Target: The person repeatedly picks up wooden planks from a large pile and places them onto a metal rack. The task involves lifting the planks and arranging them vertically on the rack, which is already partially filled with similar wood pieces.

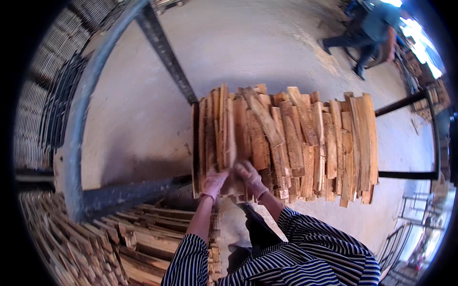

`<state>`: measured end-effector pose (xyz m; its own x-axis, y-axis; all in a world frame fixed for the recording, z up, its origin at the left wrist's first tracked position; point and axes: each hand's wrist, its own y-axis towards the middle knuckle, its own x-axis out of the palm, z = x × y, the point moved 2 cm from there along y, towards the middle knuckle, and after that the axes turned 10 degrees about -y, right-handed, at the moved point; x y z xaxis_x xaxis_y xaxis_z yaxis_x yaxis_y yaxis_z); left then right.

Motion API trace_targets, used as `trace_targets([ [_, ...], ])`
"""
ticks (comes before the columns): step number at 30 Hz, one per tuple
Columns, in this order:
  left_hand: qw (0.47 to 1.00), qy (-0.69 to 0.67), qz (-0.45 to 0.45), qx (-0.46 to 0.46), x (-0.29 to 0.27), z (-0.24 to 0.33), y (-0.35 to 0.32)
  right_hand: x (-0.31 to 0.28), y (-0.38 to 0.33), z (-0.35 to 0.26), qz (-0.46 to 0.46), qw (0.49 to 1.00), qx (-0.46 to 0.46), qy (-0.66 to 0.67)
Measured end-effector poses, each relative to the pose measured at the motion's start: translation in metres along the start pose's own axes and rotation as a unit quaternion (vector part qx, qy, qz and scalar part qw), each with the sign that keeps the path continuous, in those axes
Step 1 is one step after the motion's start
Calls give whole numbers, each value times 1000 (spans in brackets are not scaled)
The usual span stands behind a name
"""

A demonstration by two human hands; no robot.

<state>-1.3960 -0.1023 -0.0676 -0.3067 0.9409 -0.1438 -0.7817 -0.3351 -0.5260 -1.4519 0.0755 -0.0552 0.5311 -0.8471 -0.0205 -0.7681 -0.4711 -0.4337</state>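
Observation:
A long stack of rough wooden slats [329, 143] lies in front of me, its pieces side by side and some slantwise on top. My left hand [215, 182], in a pale pinkish glove, is closed around the near end of a slat [231, 131] at the stack's left part. That slat is smeared by motion. Just right of it, my gloved right hand [250, 178] is at the near ends of the neighbouring slats; its fingers are blurred, and whether they grip one cannot be made out.
A dark metal frame [164, 52] with a rounded grey-blue bar [80, 124] stands left of the stack. More slats [143, 238] are piled at lower left. Another metal frame [435, 138] reaches out at right. A person [377, 31] walks at the far right, beside a wheel.

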Motion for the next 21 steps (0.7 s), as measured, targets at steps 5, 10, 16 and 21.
trace_targets([
  [5,988,129,76,-42,31,48,-56,15,9,-36,-27,974,113,192],
  [10,965,259,31,20,45,41,-175,-11,-43,24,-198,956,91,195],
  [16,965,158,141,155,52,-24,-308,38,-172,50,-209,955,66,201],
  [21,942,152,128,271,11,-63,-419,34,-256,84,-270,961,7,64],
])
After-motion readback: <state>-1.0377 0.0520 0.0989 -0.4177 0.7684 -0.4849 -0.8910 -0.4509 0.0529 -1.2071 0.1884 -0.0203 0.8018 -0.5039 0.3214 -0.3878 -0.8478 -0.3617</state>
